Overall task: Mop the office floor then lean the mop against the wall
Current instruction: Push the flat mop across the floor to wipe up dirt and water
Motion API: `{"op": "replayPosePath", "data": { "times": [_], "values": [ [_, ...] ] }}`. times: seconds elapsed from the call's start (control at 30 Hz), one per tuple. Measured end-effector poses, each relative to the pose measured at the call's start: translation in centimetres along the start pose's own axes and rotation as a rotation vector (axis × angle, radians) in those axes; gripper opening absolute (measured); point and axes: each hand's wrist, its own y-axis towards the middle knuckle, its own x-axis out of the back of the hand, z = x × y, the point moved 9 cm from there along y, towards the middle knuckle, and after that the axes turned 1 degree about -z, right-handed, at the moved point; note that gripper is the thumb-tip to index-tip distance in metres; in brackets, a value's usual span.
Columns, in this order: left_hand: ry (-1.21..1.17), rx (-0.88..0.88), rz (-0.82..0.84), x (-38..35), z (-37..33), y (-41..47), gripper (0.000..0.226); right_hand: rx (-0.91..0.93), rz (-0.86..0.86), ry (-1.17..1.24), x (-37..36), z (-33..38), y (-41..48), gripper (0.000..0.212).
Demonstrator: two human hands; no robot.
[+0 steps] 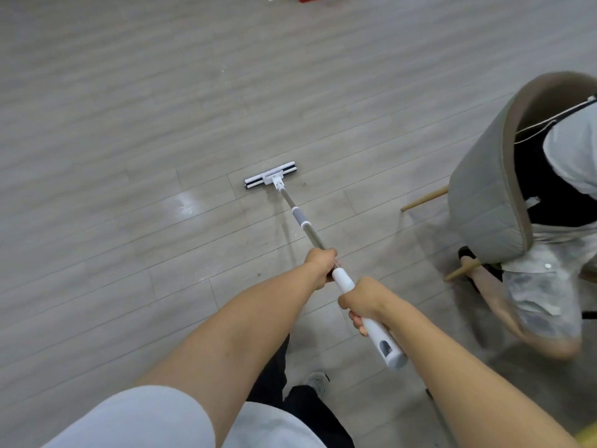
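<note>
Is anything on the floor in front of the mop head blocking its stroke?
Nothing visible. The floor ahead of the mop head is bare boards. The chair stands off to the right, clear of it. Both hands grip the handle.

The floor (161, 108) is pale grey wood-grain plank. The mop (345, 281) has a white grip, silver pole and white-and-black head. The chair (484, 202) is grey quilted, brown-edged, with tan legs.
</note>
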Motion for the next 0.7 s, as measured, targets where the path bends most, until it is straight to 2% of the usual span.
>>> {"op": "replayPosePath", "data": {
  "times": [0.2, 0.3, 0.4, 0.53, 0.7],
  "values": [
    [0.015, -0.006, -0.004, 1.4, -7.2, 5.3, 0.011, 0.003, 0.024, -0.013, 2.1, 7.3, 4.5, 0.022],
    [0.034, 0.0, 0.001, 2.4, -12.1, 7.6, 0.01, 0.006, 0.045, -0.013, 3.5, 12.4, 6.5, 0.017],
    [0.027, 0.007, -0.01, 4.4, -17.6, 9.9, 0.003, 0.01, 0.06, -0.013, 4.5, 18.5, 8.3, 0.014],
    [0.021, 0.004, -0.031, 8.3, -25.7, 12.8, 0.009, 0.034, 0.07, -0.019, 5.2, 27.9, 10.2, 0.012],
    [-0.008, 0.005, -0.027, 11.4, -34.2, 16.9, 0.005, 0.05, 0.076, -0.029, 7.0, 38.0, 12.7, 0.014]
  ]
}}
